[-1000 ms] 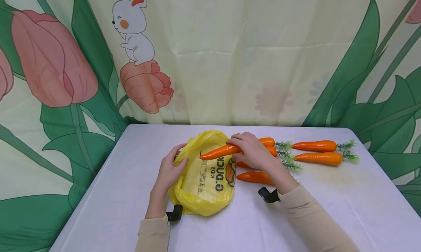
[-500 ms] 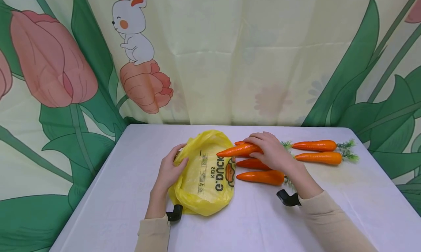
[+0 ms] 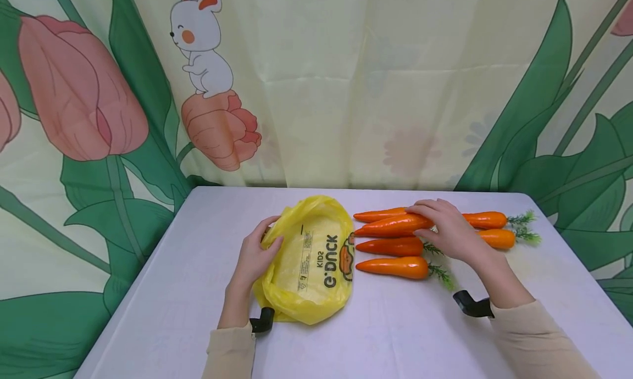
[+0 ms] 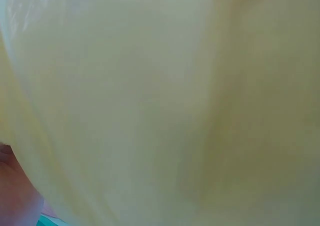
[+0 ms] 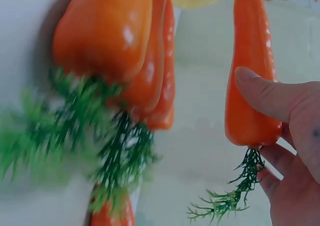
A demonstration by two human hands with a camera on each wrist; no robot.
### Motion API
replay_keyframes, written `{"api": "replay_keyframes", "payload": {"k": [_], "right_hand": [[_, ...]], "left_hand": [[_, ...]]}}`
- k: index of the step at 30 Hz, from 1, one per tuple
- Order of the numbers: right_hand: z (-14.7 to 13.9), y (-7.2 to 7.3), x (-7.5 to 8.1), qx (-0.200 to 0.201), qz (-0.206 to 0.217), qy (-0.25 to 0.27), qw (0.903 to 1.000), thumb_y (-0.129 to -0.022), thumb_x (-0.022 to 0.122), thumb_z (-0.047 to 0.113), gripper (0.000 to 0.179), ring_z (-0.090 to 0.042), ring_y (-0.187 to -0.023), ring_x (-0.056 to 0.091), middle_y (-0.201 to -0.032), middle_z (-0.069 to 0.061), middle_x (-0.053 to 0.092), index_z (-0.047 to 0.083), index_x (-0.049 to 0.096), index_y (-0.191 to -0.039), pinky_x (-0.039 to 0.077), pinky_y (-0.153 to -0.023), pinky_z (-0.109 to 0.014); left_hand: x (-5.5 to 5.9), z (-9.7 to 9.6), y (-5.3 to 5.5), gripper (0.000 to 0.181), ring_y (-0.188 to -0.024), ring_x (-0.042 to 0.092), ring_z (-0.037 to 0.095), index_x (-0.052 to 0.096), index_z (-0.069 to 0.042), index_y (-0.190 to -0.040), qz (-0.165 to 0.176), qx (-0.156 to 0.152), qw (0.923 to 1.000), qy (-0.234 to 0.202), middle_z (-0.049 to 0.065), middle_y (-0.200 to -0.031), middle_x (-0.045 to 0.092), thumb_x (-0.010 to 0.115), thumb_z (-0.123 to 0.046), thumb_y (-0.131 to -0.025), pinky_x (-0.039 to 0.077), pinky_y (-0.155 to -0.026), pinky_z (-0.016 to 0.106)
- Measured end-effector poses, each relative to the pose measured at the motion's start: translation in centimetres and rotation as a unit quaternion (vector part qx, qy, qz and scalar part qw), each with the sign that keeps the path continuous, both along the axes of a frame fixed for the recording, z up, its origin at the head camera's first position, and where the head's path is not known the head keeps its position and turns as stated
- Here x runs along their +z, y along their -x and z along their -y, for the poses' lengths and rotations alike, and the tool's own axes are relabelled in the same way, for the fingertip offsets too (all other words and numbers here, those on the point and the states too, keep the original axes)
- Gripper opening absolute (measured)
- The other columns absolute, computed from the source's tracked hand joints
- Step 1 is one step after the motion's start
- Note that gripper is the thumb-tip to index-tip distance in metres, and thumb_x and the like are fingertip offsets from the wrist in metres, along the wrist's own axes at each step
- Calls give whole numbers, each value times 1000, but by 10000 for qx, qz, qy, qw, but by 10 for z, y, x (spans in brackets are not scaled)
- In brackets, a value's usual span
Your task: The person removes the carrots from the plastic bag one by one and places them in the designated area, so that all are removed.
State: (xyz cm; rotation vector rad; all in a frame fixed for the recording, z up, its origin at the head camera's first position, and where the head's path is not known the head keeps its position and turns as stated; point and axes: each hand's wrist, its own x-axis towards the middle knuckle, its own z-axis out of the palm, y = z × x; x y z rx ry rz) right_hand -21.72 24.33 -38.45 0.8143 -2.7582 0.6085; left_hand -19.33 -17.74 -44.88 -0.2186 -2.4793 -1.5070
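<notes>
My left hand [image 3: 255, 254] pinches the left rim of a yellow plastic bag [image 3: 292, 307], thumb inside its wide mouth. The bag's wall [image 4: 140, 86] fills the left wrist view. Right of the bag, my right hand [image 3: 447, 228] holds an orange carrot [image 3: 395, 225] by its thick end, tip pointing at the bag. In the right wrist view the thumb lies across this carrot [image 5: 252, 106], its green top hanging below. It is raised above the carrots on the table. Beside it lie a back carrot [image 3: 378, 215], a darker carrot [image 3: 390, 246] and a front carrot [image 3: 393, 267].
Farther right, partly behind my right hand, lie two more carrots, a back one [image 3: 487, 220] and a nearer one [image 3: 499, 238]. A white cloth covers the table [image 3: 163, 291]. Behind its far edge hangs a curtain [image 3: 316, 93] printed with tulips and a rabbit.
My right hand has moved right with the carrot, from over the bag's mouth to above the carrots on the table. My left hand and the bag have stayed put.
</notes>
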Motion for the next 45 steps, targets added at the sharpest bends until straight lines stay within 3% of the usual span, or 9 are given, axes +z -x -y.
{"api": "replay_keyframes", "payload": {"k": [9,16,28,45], "right_hand": [[-52,-9,-16,-171,-357,89,9992,-76,85,0,51,-42,-109,53,-121,-20,63,3,67,-123,44,-88,-62],[-87,-15,-22,-352,-379,-45,9987,-73,84,-4,53,-45,-110,52,-120,-20,64,6,68,-123,41,-88,-62],[-127,-27,-31,-888,236,-49,9958,-75,83,-3,51,-52,-111,44,-124,-31,56,-3,63,-123,39,-86,-74],[-163,-36,-51,-1102,754,16,9910,-79,78,-5,52,-59,-117,40,-129,-37,50,-7,58,-127,34,-90,-78]], "left_hand": [[0,3,-1,46,-86,60,24,58,-17,-140,89,89,9999,23,8,-103,64,68,-9,-96,54,-77,41],[1,5,-1,46,-88,60,24,58,-17,-140,88,132,9998,82,8,-104,64,68,-10,-96,54,-78,41],[3,6,-2,46,-88,60,25,57,-19,-141,188,139,9997,84,9,-104,64,67,-11,-96,54,-77,41],[4,5,-3,46,-88,60,25,57,-18,-141,245,186,9995,113,9,-105,64,67,-12,-97,55,-77,40]]}}
